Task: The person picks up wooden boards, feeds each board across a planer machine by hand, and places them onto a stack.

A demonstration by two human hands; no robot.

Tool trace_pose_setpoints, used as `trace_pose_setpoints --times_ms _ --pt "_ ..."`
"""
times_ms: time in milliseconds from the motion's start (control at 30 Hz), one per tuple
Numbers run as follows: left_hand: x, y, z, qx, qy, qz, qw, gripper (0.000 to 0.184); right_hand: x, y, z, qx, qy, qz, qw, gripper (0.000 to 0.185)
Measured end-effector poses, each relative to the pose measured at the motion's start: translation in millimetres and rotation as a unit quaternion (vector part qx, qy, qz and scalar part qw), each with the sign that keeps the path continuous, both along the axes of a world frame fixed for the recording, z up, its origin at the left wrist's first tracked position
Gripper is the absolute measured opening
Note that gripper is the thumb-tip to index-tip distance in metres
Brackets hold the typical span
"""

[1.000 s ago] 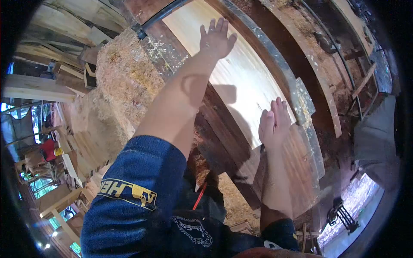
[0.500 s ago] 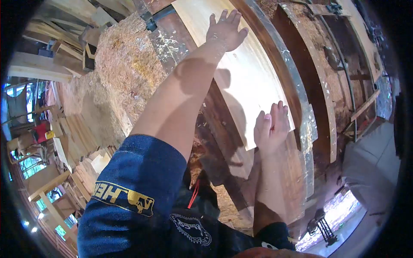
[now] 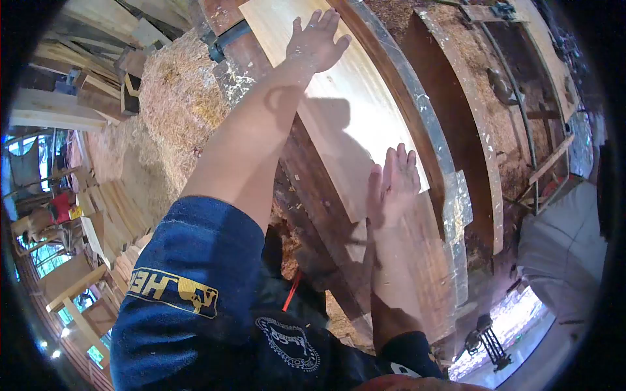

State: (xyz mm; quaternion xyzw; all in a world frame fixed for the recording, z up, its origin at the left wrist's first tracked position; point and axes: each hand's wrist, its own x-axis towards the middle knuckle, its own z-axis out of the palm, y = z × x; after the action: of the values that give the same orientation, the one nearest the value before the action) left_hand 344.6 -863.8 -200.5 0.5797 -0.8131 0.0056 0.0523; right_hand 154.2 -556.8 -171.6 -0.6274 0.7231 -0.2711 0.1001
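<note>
A pale, smooth wooden board (image 3: pixel 358 114) lies on a dark wooden workbench (image 3: pixel 319 176), brightly lit in its middle. My left hand (image 3: pixel 316 44) rests palm down on the far part of the board, fingers stretched and slightly apart. At the board's near end, my right hand (image 3: pixel 395 186) lies over the edge with its fingers extended onto the wood. Neither hand grips anything. Shadows of my head and arm fall across the board.
Wood shavings (image 3: pixel 186 98) are heaped left of the bench. A curved brown plank (image 3: pixel 450 98) and a metal pipe (image 3: pixel 521 111) stand to the right. Stacked timber (image 3: pixel 117 205) lies at the left, and a grey cloth cover (image 3: pixel 561 241) hangs at the lower right.
Both hands and the board have shifted a little to the left in view, and the hands slightly upward. Both hands stay flat on the board.
</note>
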Motion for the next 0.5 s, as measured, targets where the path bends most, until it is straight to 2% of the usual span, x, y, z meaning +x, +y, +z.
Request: trace_pose_setpoints --times_ms 200,300,400,500 --pt "16.8 -28.9 -9.9 -0.028 0.011 -0.01 1.0 0.073 14.7 -22.9 -7.7 -0.04 0.008 0.013 0.999 0.05" --pt "16.2 -29.8 22.0 0.038 0.028 0.011 0.999 0.071 21.7 -36.3 -4.2 -0.028 0.008 0.013 0.999 0.049" --pt "21.9 -41.9 32.2 0.083 -0.007 0.015 0.996 0.075 28.1 -51.0 -3.6 -0.014 0.01 0.018 1.0 0.049" --pt "28.8 -58.0 31.9 0.078 0.001 0.011 0.997 0.074 37.1 -65.8 0.0 -0.008 0.004 0.016 1.0 0.05"
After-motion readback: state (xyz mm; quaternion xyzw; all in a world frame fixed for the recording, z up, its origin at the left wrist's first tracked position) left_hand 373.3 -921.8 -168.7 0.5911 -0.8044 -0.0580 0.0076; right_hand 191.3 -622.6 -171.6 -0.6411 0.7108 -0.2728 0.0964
